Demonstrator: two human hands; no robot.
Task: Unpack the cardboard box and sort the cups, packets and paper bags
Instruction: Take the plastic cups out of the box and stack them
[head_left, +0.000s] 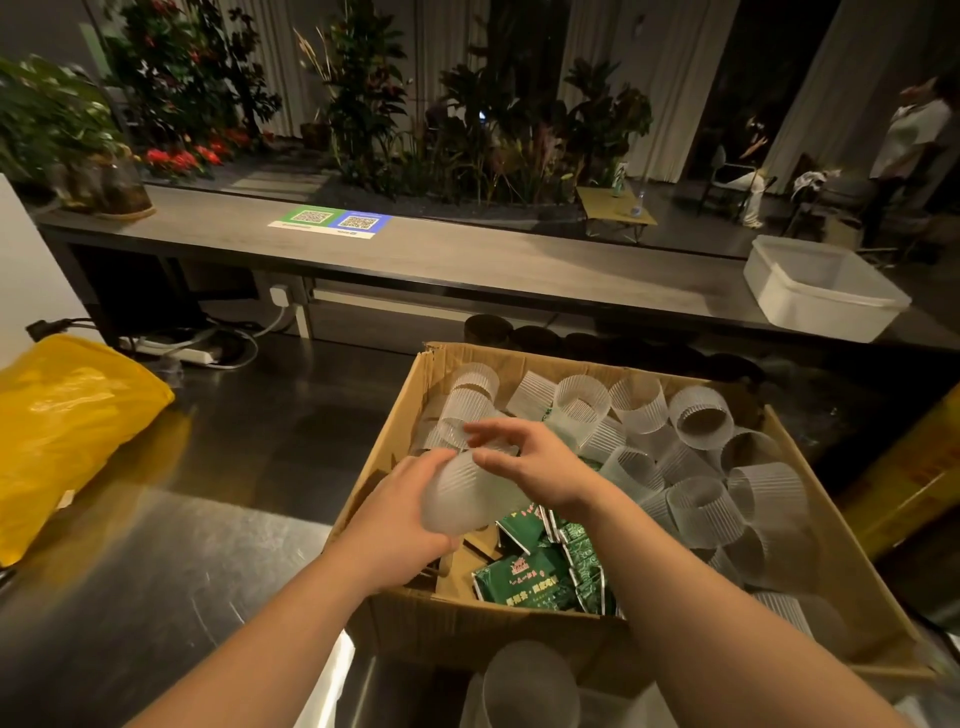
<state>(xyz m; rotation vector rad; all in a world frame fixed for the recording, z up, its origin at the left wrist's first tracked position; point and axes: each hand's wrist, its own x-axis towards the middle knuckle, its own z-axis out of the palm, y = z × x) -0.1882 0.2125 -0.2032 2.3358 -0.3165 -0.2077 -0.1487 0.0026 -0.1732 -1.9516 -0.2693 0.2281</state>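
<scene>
Barely begun: cardboard box (387, 441), lower centre, brims with cups (696, 415) and packets (530, 577); left hand (400, 519) grips a ribbed cup (462, 499), right hand (540, 462) seemingly pinches its rim.

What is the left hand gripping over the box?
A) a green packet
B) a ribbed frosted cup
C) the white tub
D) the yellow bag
B: the left hand curls round a ribbed frosted cup held above the open cardboard box.

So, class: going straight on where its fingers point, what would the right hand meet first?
The right hand would probably meet the ribbed cups in the cardboard box's far-left corner; depth unclear.
</scene>
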